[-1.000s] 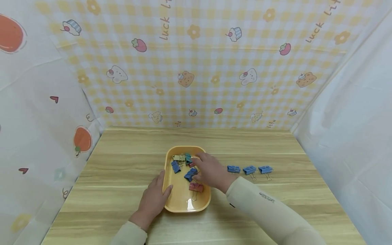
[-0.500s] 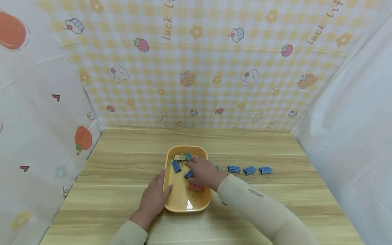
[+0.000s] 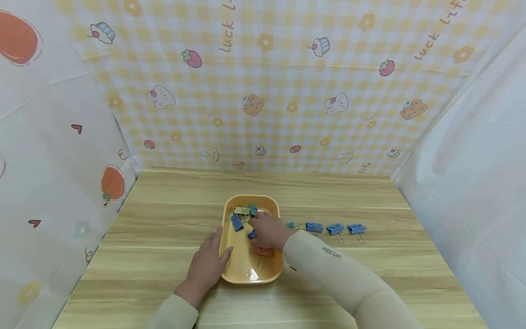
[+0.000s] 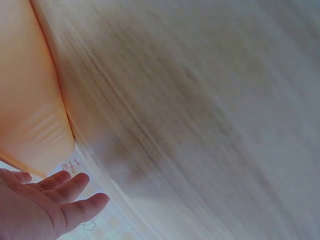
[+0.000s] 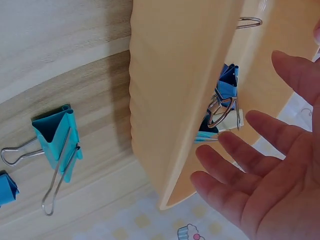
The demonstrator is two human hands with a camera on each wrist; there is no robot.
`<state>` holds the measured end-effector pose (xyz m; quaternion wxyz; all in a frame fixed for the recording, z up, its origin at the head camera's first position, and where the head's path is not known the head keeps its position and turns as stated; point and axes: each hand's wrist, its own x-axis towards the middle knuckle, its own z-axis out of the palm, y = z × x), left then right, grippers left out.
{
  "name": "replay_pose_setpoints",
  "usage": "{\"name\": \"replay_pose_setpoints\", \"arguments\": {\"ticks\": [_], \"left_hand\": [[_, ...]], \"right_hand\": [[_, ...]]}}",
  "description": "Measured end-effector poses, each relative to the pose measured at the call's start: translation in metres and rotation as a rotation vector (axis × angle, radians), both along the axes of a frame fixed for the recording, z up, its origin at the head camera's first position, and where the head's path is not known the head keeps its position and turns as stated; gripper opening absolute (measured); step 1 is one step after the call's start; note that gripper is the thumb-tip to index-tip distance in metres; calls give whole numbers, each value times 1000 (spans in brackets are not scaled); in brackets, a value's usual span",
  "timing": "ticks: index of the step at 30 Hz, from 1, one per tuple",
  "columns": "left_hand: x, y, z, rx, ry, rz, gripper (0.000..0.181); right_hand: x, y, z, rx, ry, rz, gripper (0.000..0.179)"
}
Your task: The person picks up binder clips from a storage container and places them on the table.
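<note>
In the head view my left hand (image 3: pixel 205 265) rests against the left wall of a yellow-orange plastic tray (image 3: pixel 251 279), thumb over its rim. The left wrist view shows straight fingers beside the tray's outer wall (image 4: pixel 30 90). My right hand (image 3: pixel 269 232) is inside the tray, above the binder clips. Its fingers are spread and relaxed in the right wrist view, with nothing visibly held. Around it lie a red binder clip (image 3: pixel 263 252), a blue one (image 3: pixel 236 222), a partly covered blue one (image 3: pixel 252 234), a yellow one (image 3: pixel 241 210) and a teal one (image 3: pixel 253 209).
On the wooden table (image 3: pixel 164 201), right of the tray, a row holds a teal binder clip (image 5: pixel 57 135) and blue binder clips (image 3: pixel 314 227). A checked cloth (image 3: pixel 287 91) stands behind the table, with white cloths at both sides.
My right hand has moved left and slightly down over the tray, covering more of the clips. The teal clip on the table has come into view behind it. My left hand stays put.
</note>
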<state>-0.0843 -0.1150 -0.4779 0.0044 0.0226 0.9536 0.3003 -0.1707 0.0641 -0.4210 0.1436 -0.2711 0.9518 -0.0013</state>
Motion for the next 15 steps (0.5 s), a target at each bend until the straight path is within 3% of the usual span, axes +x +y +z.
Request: {"name": "replay_pose_setpoints", "arguments": {"ticks": [15], "left_hand": [[0,-1,-1,-12,4,-1,67]], "right_hand": [[-9,-9,-3,46,-43,-21,36]]}}
